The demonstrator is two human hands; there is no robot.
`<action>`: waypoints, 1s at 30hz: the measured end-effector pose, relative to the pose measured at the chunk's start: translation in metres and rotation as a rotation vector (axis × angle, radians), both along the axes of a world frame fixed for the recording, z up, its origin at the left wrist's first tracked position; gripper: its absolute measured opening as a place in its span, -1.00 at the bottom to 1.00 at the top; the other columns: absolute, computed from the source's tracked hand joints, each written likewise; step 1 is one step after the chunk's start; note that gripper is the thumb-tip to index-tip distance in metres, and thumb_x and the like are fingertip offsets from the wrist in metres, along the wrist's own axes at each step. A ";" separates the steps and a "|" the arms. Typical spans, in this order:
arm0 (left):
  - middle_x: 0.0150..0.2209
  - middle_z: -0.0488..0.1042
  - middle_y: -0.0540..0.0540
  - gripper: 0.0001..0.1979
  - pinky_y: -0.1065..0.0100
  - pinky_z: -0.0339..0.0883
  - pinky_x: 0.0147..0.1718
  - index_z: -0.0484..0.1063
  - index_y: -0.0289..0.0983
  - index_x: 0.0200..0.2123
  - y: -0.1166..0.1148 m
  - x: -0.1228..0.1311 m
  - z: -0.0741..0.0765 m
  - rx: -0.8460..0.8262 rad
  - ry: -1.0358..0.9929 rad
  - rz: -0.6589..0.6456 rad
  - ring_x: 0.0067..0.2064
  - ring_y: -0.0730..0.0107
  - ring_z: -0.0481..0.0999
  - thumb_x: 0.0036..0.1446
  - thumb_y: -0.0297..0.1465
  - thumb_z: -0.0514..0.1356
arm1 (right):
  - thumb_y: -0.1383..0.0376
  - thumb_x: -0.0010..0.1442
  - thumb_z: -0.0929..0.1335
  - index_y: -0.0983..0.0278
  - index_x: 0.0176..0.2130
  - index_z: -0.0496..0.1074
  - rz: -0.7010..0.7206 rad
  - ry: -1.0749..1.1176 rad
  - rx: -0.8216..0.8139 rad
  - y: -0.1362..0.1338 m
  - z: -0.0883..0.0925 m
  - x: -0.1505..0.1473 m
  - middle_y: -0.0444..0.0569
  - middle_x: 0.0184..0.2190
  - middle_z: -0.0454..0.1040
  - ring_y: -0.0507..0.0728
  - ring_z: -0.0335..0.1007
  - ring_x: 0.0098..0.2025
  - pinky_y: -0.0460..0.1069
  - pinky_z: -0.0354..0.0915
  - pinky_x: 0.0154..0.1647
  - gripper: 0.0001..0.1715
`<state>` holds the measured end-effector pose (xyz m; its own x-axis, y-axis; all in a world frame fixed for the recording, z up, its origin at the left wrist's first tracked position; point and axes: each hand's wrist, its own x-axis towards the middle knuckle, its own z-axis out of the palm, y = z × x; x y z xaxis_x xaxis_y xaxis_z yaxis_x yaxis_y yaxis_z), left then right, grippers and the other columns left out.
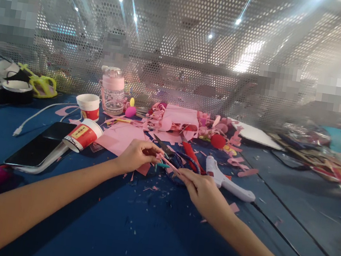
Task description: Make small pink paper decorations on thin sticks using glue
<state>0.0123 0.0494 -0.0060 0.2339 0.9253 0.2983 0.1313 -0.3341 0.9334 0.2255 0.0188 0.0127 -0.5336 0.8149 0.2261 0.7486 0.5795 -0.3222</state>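
A narrow pink strip (170, 163), probably paper or foam, spans the gap between my hands above the blue table. My left hand (137, 155) pinches its far left end, where a small pink curled bit shows at the fingertips. Closed round the other end is my right hand (198, 185). Just behind the strip lie scissors (181, 159) with dark blue handles, partly covered by my hands. A red-handled tool (190, 153) rests beside them. The white glue gun (229, 184) lies right of my right hand, its cord running toward the lower right.
Pink sheets (121, 135) and a heap of pink cutouts (180, 118) lie behind my hands. Two paper cups (83, 134), one tipped, stand near a phone (41, 145) at left. A clear bottle (112, 93) stands before the perforated screen (183, 40). Small scraps litter the table (128, 241).
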 end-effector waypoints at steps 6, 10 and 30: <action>-0.44 0.54 -0.07 -0.82 0.41 0.43 -0.38 0.50 -0.36 -0.38 -0.002 0.000 0.002 -0.008 -0.011 -0.010 -0.44 0.44 0.51 -0.17 -0.52 0.25 | 0.38 0.21 0.13 0.25 -0.12 0.42 -0.010 0.000 -0.010 -0.001 0.001 0.000 -0.04 -0.27 0.55 0.14 0.49 -0.29 -0.02 0.34 -0.30 -0.63; -0.44 0.54 -0.08 -0.82 0.40 0.44 -0.38 0.49 -0.36 -0.38 -0.002 0.001 0.002 -0.017 -0.021 -0.016 -0.45 0.43 0.51 -0.17 -0.50 0.26 | 0.38 0.21 0.14 0.26 -0.12 0.42 -0.016 -0.002 -0.013 -0.001 0.001 -0.001 -0.04 -0.27 0.55 0.15 0.49 -0.28 0.00 0.35 -0.29 -0.63; -0.43 0.54 -0.07 -0.80 0.42 0.42 -0.42 0.50 -0.34 -0.36 0.001 0.000 0.001 0.001 -0.039 -0.032 -0.47 0.43 0.50 -0.17 -0.47 0.28 | 0.36 0.23 0.12 0.27 -0.13 0.39 -0.015 -0.074 0.046 0.000 -0.004 -0.001 -0.01 -0.33 0.55 0.15 0.49 -0.31 -0.04 0.34 -0.34 -0.66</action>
